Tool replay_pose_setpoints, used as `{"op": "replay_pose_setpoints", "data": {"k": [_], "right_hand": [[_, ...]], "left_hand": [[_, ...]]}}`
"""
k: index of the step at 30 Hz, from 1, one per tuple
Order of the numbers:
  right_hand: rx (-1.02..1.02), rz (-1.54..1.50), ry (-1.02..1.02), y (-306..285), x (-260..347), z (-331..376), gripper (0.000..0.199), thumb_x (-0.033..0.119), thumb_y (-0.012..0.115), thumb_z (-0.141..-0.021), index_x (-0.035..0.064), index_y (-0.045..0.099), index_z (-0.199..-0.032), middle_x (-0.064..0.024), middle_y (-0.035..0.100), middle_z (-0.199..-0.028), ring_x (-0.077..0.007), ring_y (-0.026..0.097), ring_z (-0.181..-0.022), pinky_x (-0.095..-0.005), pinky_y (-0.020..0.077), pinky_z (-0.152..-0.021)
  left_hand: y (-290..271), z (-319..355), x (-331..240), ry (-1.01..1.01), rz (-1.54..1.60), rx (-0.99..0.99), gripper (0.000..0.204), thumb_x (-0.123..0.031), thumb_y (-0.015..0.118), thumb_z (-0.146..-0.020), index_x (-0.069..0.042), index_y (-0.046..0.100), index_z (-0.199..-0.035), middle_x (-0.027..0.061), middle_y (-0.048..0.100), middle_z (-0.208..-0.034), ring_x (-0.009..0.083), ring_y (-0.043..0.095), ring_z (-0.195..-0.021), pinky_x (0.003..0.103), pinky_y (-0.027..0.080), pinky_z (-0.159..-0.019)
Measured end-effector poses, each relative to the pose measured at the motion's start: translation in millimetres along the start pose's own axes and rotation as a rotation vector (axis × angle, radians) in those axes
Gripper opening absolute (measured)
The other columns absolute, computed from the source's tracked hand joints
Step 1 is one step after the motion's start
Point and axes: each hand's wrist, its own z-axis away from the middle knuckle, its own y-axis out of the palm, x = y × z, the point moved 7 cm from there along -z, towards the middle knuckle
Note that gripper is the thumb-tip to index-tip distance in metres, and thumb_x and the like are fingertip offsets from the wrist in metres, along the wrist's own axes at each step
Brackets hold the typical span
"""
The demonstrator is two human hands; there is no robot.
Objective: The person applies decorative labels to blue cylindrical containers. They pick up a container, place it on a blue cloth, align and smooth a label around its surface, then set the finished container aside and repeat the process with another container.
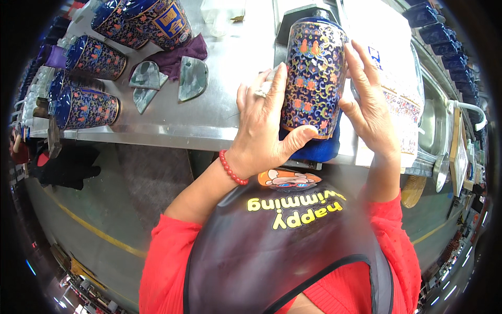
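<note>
Patterned bottle: is sitting by the near edge of the metal counter, between both hands, neck end pointing away from the person; can't tell if it's lying flat or tilting.
Left hand: is bearing on the bottle's left side, thumb lying over the lower end; grip is standing wide.
Right hand: is touching the bottle's right edge, thumb and fingers spreading apart; grip is standing wide too.
Blue cloth: is showing under the bottle's near end.
Dark stand: is sitting behind the neck end.
Left-side bottles: are standing in a group, same pattern.
Green marbled plates: are lying between that group and the left hand, next to a purple cloth.
Printed sheets: are lying right of the right hand.
Sink: is sitting beyond the sheets.
</note>
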Motion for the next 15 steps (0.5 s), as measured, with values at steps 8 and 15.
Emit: {"op": "replay_pose_setpoints", "data": {"k": [8, 15], "right_hand": [[-0.044, 0.077, -0.018, -12, 16, -18, 0.070, 0.053, 0.064, -0.095, 0.0140, 0.051, -0.151, -0.0217, 0.036, -0.157, -0.0301, 0.059, -0.114, -0.0428, 0.0508, -0.098], [-0.047, 0.181, 0.029, -11, 21, -27, 0.064, 0.047, 0.068, -0.095, 0.0152, 0.053, -0.149, -0.0199, 0.043, -0.151, -0.0316, 0.060, -0.113, -0.0429, 0.0518, -0.096]], "left_hand": [[4, 2, 1, -0.066, -0.008, 0.066, 0.108, -0.066, 0.063, -0.089, 0.009, 0.024, -0.156, 0.0289, 0.040, -0.152, 0.0468, 0.033, -0.141, 0.069, 0.013, -0.115], [4, 3, 1, -0.080, -0.003, 0.062, 0.109, -0.067, 0.063, -0.088, 0.009, 0.024, -0.157, 0.0295, 0.042, -0.151, 0.0477, 0.033, -0.140, 0.069, 0.013, -0.115]]}}
